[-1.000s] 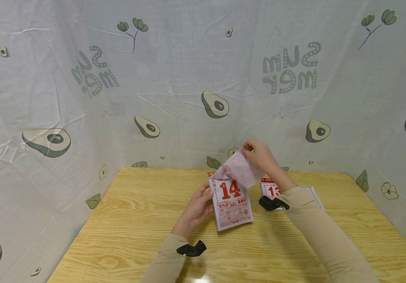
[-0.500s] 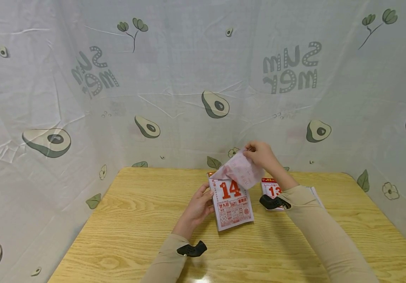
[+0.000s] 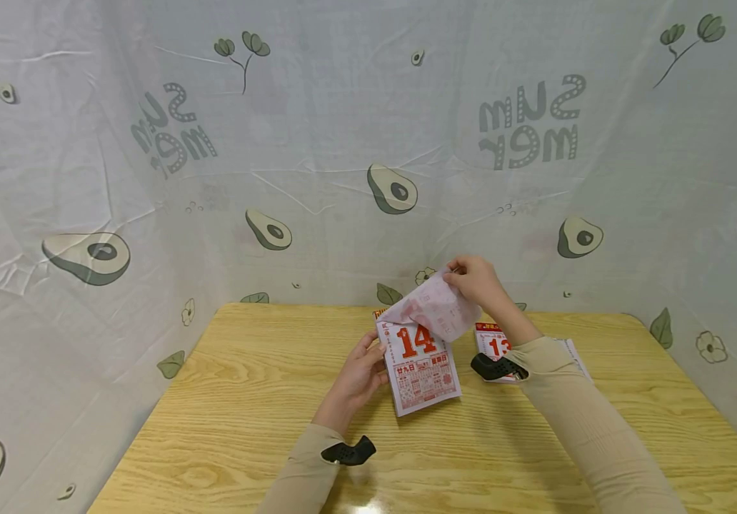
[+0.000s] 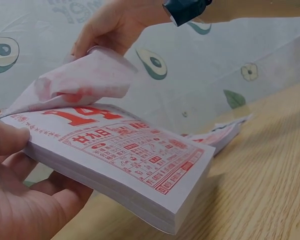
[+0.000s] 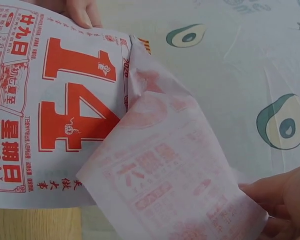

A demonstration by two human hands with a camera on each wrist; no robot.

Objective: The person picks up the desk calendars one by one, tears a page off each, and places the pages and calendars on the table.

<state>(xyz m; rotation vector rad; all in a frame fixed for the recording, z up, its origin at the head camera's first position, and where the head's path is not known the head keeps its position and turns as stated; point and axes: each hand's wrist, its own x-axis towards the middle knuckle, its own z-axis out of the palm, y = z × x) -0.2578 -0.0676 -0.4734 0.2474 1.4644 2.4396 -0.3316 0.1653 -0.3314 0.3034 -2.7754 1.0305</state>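
A thick tear-off calendar (image 3: 423,378) with a large red 14 on its page is tilted up off the table in the head view. My left hand (image 3: 361,371) grips its left edge, thumb on the front and fingers underneath, as the left wrist view shows. My right hand (image 3: 476,280) pinches the loose end of a thin top sheet (image 3: 439,303). That sheet is lifted and folded back across the calendar's top, its faint red print showing through from behind. In the right wrist view the sheet (image 5: 165,165) still joins the calendar (image 5: 64,100) near the top corner.
A second calendar (image 3: 490,346) showing 13 lies on the table (image 3: 246,400) to the right, partly behind the right wrist. A pale paper edge (image 3: 574,357) shows past the right sleeve. A white avocado-print curtain (image 3: 330,143) stands behind the table.
The calendar in my left hand has tilted slightly, its top edge shifting a little left. My right hand keeps its pinch on the sheet and has barely moved.
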